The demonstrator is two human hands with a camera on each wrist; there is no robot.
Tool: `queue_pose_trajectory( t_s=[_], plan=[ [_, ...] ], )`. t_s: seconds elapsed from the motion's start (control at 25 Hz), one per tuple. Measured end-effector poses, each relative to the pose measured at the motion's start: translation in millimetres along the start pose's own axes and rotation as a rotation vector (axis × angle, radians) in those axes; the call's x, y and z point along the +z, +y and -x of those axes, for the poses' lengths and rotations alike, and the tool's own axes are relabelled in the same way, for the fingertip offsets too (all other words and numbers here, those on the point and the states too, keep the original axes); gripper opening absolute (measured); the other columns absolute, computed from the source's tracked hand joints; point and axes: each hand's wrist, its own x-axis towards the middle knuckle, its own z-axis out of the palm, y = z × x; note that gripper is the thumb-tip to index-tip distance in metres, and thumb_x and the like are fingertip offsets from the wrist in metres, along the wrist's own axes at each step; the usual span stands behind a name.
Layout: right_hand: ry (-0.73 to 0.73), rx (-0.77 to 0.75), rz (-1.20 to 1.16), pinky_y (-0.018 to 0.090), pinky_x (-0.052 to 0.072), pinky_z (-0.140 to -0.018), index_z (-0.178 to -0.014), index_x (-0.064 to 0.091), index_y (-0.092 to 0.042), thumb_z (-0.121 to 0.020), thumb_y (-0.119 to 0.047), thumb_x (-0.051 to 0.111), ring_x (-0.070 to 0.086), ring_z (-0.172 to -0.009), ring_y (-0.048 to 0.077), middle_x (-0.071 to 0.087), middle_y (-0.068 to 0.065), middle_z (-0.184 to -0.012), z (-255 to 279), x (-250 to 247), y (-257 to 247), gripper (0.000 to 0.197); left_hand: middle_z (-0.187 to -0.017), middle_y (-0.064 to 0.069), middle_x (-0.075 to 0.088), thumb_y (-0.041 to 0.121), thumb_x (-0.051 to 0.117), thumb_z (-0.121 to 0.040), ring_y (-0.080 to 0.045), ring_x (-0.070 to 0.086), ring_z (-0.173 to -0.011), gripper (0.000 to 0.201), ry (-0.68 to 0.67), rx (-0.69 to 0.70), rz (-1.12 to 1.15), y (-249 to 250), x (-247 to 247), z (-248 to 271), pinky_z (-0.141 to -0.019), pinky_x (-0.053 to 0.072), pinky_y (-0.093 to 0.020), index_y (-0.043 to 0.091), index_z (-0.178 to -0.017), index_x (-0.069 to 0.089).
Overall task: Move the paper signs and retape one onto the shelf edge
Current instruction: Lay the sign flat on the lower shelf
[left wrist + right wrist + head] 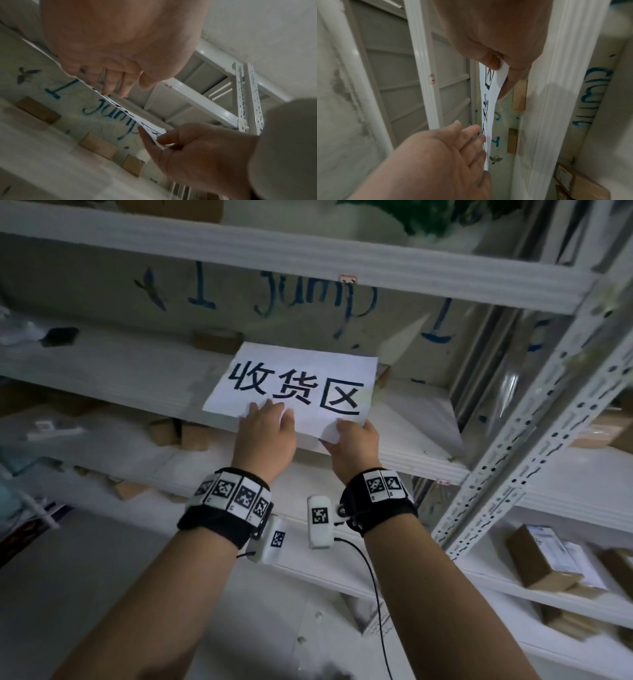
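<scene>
A white paper sign (298,385) with large black characters is held just above the middle white shelf (421,458), tilted up toward the back. My left hand (270,412) lies on its lower edge with fingers (109,88) fairly straight on the printed face. My right hand (342,431) pinches the sign's lower right corner, which curls between thumb and finger (491,60). In the right wrist view the sign (488,108) shows edge-on between both hands. No tape shows on the sign.
A white upper shelf beam (308,258) runs above, with a small pink tab (348,279) on it. Small cardboard boxes (217,340) sit behind the sign, more boxes (548,559) lower right. A perforated white upright (534,419) stands at the right.
</scene>
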Motion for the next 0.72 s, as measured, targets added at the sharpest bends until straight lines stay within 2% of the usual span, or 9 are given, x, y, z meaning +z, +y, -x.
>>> queue_pose_trajectory(
  t_s=[0.12, 0.2, 0.28, 0.36, 0.44, 0.52, 0.56, 0.64, 0.72],
  plan=[
    [0.071, 0.041, 0.004, 0.034, 0.066, -0.068, -0.138, 0.059, 0.003, -0.101, 0.009, 0.048, 0.064, -0.101, 0.034, 0.065, 0.019, -0.116, -28, -17, -2, 0.039, -0.13, -0.013, 0.058, 0.028, 0.028, -0.112, -0.036, 0.038, -0.143, 0.038, -0.154, 0.039, -0.098, -5, 42, -28, -0.126, 0.019, -0.058, 0.009, -0.104, 0.059],
    [0.115, 0.067, 0.06, 0.027, 0.064, -0.058, -0.137, 0.058, 0.006, -0.1, 0.01, 0.05, 0.064, -0.088, 0.027, 0.064, 0.016, -0.111, -50, -26, -6, 0.038, -0.122, -0.011, 0.056, 0.024, 0.03, -0.111, -0.036, 0.044, -0.134, 0.031, -0.254, 0.056, -0.121, -10, 66, -49, -0.123, 0.023, -0.055, 0.01, -0.102, 0.056],
    [0.157, 0.09, 0.118, 0.031, 0.063, -0.058, -0.141, 0.054, 0.007, -0.101, 0.011, 0.049, 0.063, -0.081, 0.023, 0.061, 0.016, -0.114, -73, -31, -5, 0.041, -0.121, -0.01, 0.052, 0.02, 0.033, -0.111, -0.037, 0.047, -0.13, 0.024, -0.375, 0.042, -0.157, -15, 83, -64, -0.118, 0.027, -0.05, 0.013, -0.103, 0.055],
    [0.201, 0.091, 0.133, 0.042, 0.067, -0.066, -0.141, 0.055, 0.003, -0.099, 0.011, 0.048, 0.069, -0.09, 0.031, 0.064, 0.017, -0.119, -97, -41, 0, 0.043, -0.144, -0.015, 0.047, 0.018, 0.037, -0.11, -0.037, 0.039, -0.143, 0.028, -0.448, 0.05, -0.273, -19, 101, -78, -0.121, 0.025, -0.05, 0.009, -0.127, 0.058],
    [0.275, 0.061, 0.164, 0.054, 0.067, -0.086, -0.147, 0.05, -0.004, -0.096, 0.01, 0.052, 0.07, -0.109, 0.04, 0.063, 0.014, -0.13, -111, -49, 5, 0.053, -0.161, -0.013, 0.037, 0.019, 0.04, -0.109, -0.034, 0.03, -0.151, 0.041, -0.422, 0.084, -0.386, -23, 110, -82, -0.125, 0.022, -0.051, 0.009, -0.148, 0.048],
    [0.344, -0.055, 0.349, 0.049, 0.06, -0.104, -0.155, 0.04, -0.012, -0.092, 0.005, 0.061, 0.065, -0.121, 0.035, 0.057, 0.01, -0.141, -120, -58, 4, 0.069, -0.164, -0.01, 0.034, 0.017, 0.045, -0.106, -0.032, 0.029, -0.153, 0.046, -0.361, 0.103, -0.404, -25, 118, -85, -0.127, 0.019, -0.052, 0.012, -0.152, 0.045],
    [0.367, -0.152, 0.502, 0.044, 0.056, -0.108, -0.156, 0.039, -0.014, -0.089, 0.003, 0.065, 0.062, -0.125, 0.032, 0.055, 0.011, -0.144, -119, -60, 3, 0.074, -0.166, -0.009, 0.032, 0.016, 0.046, -0.104, -0.031, 0.027, -0.155, 0.049, -0.343, 0.104, -0.403, -26, 120, -84, -0.128, 0.018, -0.052, 0.013, -0.153, 0.044],
    [0.419, -0.364, 0.853, 0.042, 0.05, -0.107, -0.151, 0.049, -0.017, -0.081, 0.001, 0.069, 0.055, -0.126, 0.033, 0.052, 0.014, -0.142, -114, -63, 3, 0.074, -0.169, -0.007, 0.029, 0.016, 0.048, -0.102, -0.03, 0.024, -0.157, 0.054, -0.326, 0.1, -0.412, -28, 123, -82, -0.13, 0.016, -0.053, 0.016, -0.156, 0.042],
    [0.379, -0.441, 1.187, 0.044, 0.045, -0.107, -0.14, 0.062, -0.021, -0.081, -0.002, 0.064, 0.054, -0.125, 0.035, 0.057, 0.012, -0.137, -104, -65, 6, 0.062, -0.169, -0.007, 0.03, 0.02, 0.048, -0.102, -0.03, 0.025, -0.157, 0.054, -0.351, 0.094, -0.431, -29, 120, -85, -0.129, 0.019, -0.051, 0.017, -0.156, 0.043]
  ],
)
